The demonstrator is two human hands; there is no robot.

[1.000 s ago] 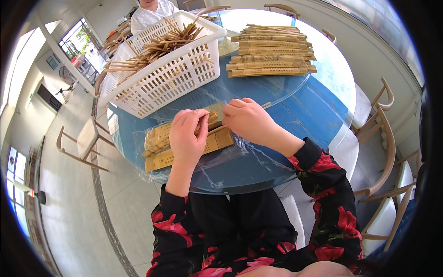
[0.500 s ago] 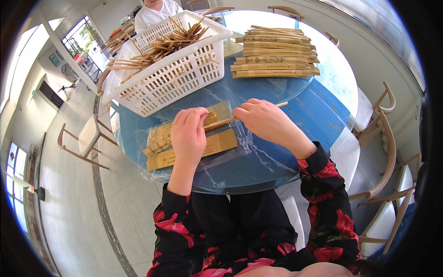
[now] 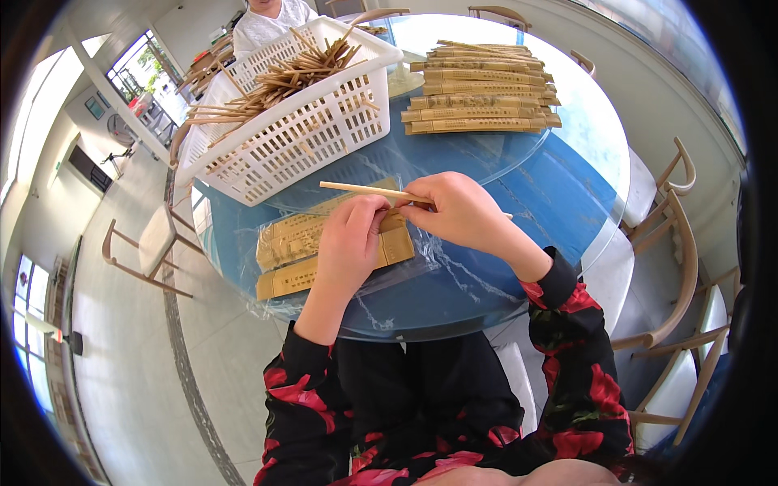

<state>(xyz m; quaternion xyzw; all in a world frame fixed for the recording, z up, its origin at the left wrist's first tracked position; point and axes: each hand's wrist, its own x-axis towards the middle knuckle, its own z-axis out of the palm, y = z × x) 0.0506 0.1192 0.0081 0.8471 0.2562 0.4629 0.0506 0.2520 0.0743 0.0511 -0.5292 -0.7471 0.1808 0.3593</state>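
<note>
My right hand (image 3: 462,209) is closed around a pair of pale wooden chopsticks (image 3: 356,188), whose ends stick out to the left above my left hand and a little past the right hand's far side. My left hand (image 3: 350,235) is pinched closed beside the right fingertips, at the edge of a tan paper chopstick sleeve (image 3: 395,222); the fingers partly hide it. Beneath both hands, more printed paper sleeves (image 3: 288,282) lie on clear plastic wrapping (image 3: 421,257) on the blue marbled table (image 3: 478,283).
A white slotted plastic basket (image 3: 324,130) full of loose chopsticks (image 3: 304,71) stands at the far left. At the far right lies a stack of filled tan sleeves (image 3: 482,89) on a round glass top. A person in white (image 3: 263,28) sits beyond the basket. Wooden chairs (image 3: 677,267) surround the table.
The chopsticks have shifted, their left ends now pointing free above my left hand. My left hand has moved right and slightly down, close against the right fingertips.
</note>
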